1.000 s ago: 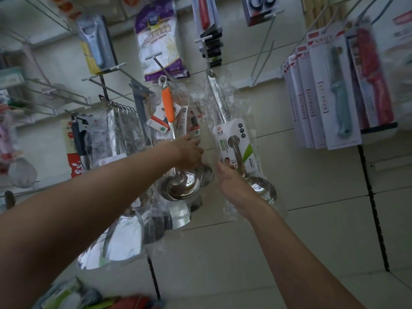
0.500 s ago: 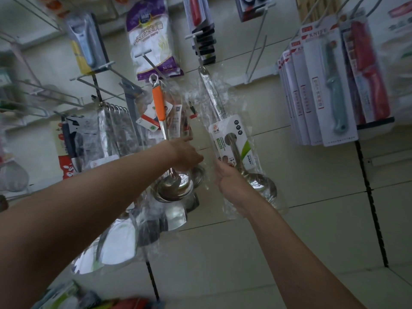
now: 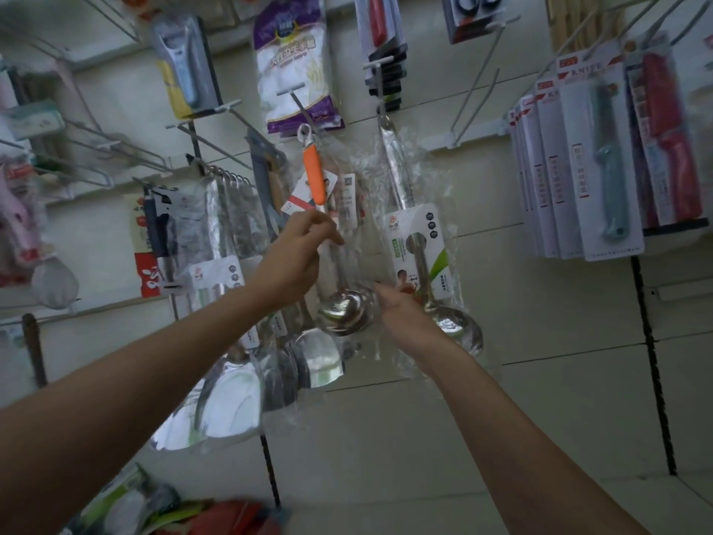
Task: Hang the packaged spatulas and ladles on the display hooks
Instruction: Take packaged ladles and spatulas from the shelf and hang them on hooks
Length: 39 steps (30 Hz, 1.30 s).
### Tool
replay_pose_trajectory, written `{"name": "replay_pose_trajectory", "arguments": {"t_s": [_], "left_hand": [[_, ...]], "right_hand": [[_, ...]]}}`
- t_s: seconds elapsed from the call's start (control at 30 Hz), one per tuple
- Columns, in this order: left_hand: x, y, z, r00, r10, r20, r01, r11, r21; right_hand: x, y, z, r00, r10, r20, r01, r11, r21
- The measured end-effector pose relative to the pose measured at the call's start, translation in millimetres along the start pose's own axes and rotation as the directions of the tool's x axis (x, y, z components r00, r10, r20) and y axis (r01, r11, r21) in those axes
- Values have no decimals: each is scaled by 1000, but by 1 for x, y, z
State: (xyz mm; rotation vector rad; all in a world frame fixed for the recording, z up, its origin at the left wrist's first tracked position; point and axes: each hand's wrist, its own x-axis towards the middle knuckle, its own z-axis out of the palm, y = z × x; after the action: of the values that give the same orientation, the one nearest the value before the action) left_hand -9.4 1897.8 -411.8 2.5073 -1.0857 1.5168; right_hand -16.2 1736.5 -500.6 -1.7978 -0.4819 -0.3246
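An orange-handled ladle (image 3: 314, 179) hangs by its ring from a wire hook (image 3: 295, 100), with its steel bowl (image 3: 345, 314) low down. My left hand (image 3: 293, 256) pinches its shaft just under the orange grip. To the right, a steel ladle in a clear plastic bag with a white and green card (image 3: 420, 249) hangs from another hook (image 3: 378, 77). My right hand (image 3: 401, 314) grips the lower left part of that bag, beside the ladle's bowl (image 3: 459, 330).
Several bagged spatulas (image 3: 227, 395) hang on a hook to the left. Carded knives (image 3: 602, 167) fill the hooks at the right, and a glove pack (image 3: 293, 59) and a peeler (image 3: 185, 63) hang above. Bare wire hooks (image 3: 478, 71) stick out at the top. More packs (image 3: 193, 515) lie at the bottom.
My left hand has moved up the orange-handled ladle's shaft, from near the bowl to just below the grip. My right hand stays on the bagged ladle.
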Motion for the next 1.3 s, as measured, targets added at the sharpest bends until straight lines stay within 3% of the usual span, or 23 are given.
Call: {"name": "replay_pose_trajectory", "arguments": {"t_s": [0.1,0.2,0.3,0.47,0.6,0.67,0.73,0.83,1.0,1.1,1.3], "left_hand": [[-20,-4,2,982,-184,-28,179,974,-137],[-36,0,9,956,-290,-39,269,922,-279],[-47,-3,27,898,-437,42,408,795,-450],[-58,2,60,634,-685,359,715,341,-611],[-64,24,69,572,-563,597,696,-53,-716],[-66,20,68,600,-511,615,698,-40,-715],[-65,13,62,635,-516,575,698,65,-713],[-67,1,43,664,-577,475,655,141,-743],[-87,-24,5,669,-666,331,483,50,-874],[-106,-32,-7,683,-669,293,426,38,-904],[-144,-31,-9,592,-738,326,410,-73,-909]], "right_hand": [[0,-3,6,997,26,-77,-22,998,57],[-2,-10,13,985,75,-157,-46,983,180],[-1,-23,22,983,89,-159,-57,979,194],[13,-28,39,985,89,-148,-83,996,45],[16,-24,45,981,102,-168,-113,992,-58],[16,-22,43,984,99,-149,-117,986,-117],[16,-24,37,979,48,-199,-92,971,-218],[8,-38,34,956,-119,-267,64,977,-204],[-10,-55,51,949,-283,-136,258,950,-176],[-11,-46,70,969,-242,-41,232,959,-163],[-11,-18,118,987,-159,-28,155,981,-115]]}}
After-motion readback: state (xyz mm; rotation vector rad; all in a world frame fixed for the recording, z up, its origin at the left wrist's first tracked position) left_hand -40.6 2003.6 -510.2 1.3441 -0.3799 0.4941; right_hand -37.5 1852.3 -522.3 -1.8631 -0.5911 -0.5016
